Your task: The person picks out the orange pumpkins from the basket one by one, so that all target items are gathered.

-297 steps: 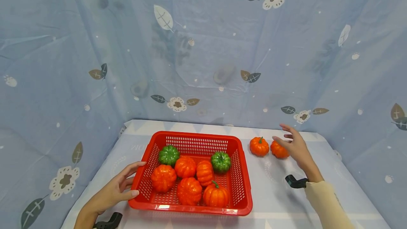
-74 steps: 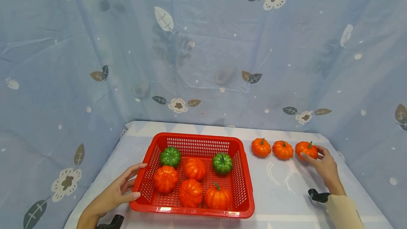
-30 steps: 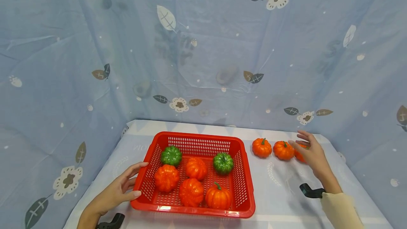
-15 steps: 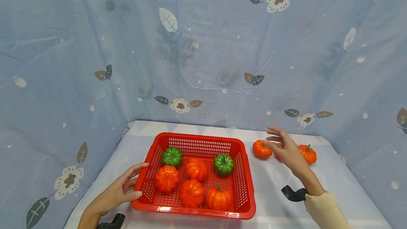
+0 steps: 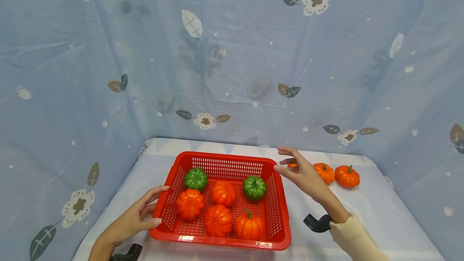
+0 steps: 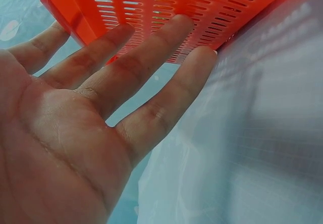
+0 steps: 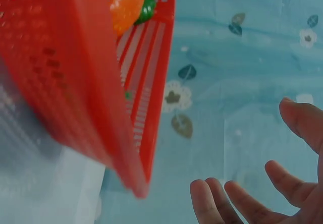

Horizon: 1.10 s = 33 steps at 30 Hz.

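Note:
My left hand [image 5: 132, 218] rests against the left side of a red plastic basket [image 5: 284, 216], its fingers spread and nearly straight. In the left wrist view the fingertips [image 6: 180, 24] lie along the slotted wall. My right hand [image 5: 304, 174] hovers just beyond the basket's right rim, near the back corner, fingers loosely extended and holding nothing. Inside the basket are two small green pumpkins [image 5: 196, 179] and several orange pumpkins [image 5: 218, 220]. On the table to the right stand three more: one mostly hidden behind my right hand, a middle pumpkin [image 5: 324, 172] and a right-hand pumpkin [image 5: 347, 177].
A pale cloth covers the table [image 5: 391, 228]. Blue patterned curtain [image 5: 232, 51] hangs close behind the table's back edge and down both sides. Dark wrist camera mounts [image 5: 319, 223] project beneath both wrists.
One orange pumpkin has gone from the basket to the right end of the table row, set down and released by the right hand. That hand has moved left to the basket; the left stays put.

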Available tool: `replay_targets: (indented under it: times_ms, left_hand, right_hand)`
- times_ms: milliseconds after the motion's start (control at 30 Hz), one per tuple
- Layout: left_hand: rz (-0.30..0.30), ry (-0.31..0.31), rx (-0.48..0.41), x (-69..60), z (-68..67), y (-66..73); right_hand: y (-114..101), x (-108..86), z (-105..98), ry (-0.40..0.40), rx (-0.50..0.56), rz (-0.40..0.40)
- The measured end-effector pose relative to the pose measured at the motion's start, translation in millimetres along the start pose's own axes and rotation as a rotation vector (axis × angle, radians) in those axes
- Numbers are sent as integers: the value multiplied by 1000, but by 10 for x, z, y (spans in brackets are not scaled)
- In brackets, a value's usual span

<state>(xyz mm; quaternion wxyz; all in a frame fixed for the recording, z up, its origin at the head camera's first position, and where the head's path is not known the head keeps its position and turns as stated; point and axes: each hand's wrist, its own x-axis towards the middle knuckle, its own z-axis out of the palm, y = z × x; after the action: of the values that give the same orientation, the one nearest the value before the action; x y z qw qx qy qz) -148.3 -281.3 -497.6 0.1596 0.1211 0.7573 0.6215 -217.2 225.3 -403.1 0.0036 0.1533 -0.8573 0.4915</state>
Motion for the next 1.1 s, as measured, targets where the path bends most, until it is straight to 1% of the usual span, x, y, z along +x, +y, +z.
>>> replay_targets:
  times_ms: [200, 367, 567, 667, 967, 1100]
  left_hand:
    - [4, -1, 0, -6, -3, 3]
    - [11, -1, 2, 0, -7, -2]
    - [0, 11, 6, 2, 0, -10]
    - [-3, 13, 4, 4, 0, -13]
    - [7, 10, 2, -7, -7, -24]
    - [9, 13, 2, -3, -3, -28]
  right_hand:
    - [-115, 76, 173, -41, -5, -80]
    - [-227, 146, 296, -76, 5, -131]
    - [-338, 224, 462, -145, -2, -135]
    - [-367, 266, 556, -180, 0, -153]
    - [-381, 380, 845, -286, -19, -191]
    - [-369, 425, 975, -347, -59, -199]
